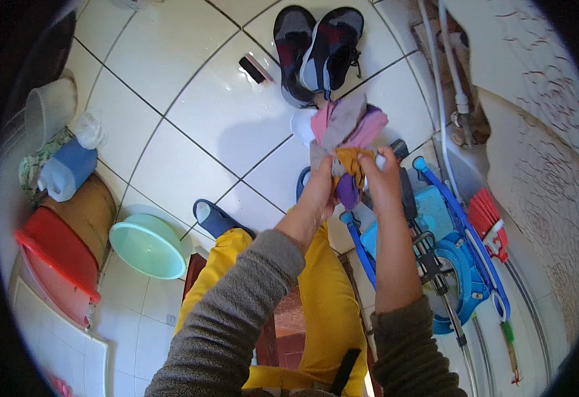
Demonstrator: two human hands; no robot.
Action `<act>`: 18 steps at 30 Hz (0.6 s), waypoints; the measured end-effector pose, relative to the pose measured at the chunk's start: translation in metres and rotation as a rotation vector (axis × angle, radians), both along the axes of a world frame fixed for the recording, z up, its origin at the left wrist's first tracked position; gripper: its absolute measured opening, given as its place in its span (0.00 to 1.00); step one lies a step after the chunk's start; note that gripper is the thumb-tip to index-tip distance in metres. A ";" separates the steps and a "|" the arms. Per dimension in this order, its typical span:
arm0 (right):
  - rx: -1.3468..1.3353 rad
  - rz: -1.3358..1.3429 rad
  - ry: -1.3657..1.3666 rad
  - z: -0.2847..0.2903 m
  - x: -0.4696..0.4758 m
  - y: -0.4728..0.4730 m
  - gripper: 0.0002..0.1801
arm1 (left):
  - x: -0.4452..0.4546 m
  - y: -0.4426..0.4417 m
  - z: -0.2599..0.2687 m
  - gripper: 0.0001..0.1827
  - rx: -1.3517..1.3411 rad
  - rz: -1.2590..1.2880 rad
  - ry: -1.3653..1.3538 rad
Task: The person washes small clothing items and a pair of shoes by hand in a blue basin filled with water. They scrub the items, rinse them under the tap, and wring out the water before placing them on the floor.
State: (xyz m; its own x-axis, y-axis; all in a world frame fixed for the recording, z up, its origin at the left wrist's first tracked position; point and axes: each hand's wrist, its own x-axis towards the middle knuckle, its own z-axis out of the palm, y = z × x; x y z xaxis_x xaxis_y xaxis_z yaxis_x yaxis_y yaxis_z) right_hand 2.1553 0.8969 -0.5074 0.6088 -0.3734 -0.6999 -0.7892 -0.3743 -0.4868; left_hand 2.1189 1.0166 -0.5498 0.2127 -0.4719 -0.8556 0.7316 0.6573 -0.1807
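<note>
My left hand (320, 186) grips the left side of a bunch of small cloth pieces (345, 121), which look like socks. Pink, grey, mustard and purple parts fan out from it. On the opposite side, my right hand (383, 173) holds the mustard part between thumb and fingers; something white shows beside those fingers. A white round object (301, 126) is partly hidden behind the cloth. Beyond the bunch stand two dark sneakers (314, 54) on the tiled floor (190, 154). A brush (255, 69) with dark bristles lies left of the shoes on wet tile.
A pale green basin (148, 246), a red basin (61, 253) and a blue jug (69, 168) stand at left. Close to my right arm are a blue mop bucket (431, 208), mop poles and a red broom (488, 218). A hose (441, 104) runs along the right wall.
</note>
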 end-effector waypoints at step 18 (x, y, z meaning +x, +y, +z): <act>0.382 0.200 -0.519 0.423 -0.022 0.223 0.22 | -0.043 0.222 0.417 0.29 0.557 0.334 -0.331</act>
State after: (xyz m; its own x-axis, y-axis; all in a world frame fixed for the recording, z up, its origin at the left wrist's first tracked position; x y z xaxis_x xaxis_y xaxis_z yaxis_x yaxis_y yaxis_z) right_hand 2.1329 1.1197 -0.0847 0.9336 -0.0032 -0.3584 -0.3506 -0.2148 -0.9115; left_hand 2.0759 1.2390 -0.1328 0.5581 0.1505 -0.8160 0.4343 0.7850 0.4418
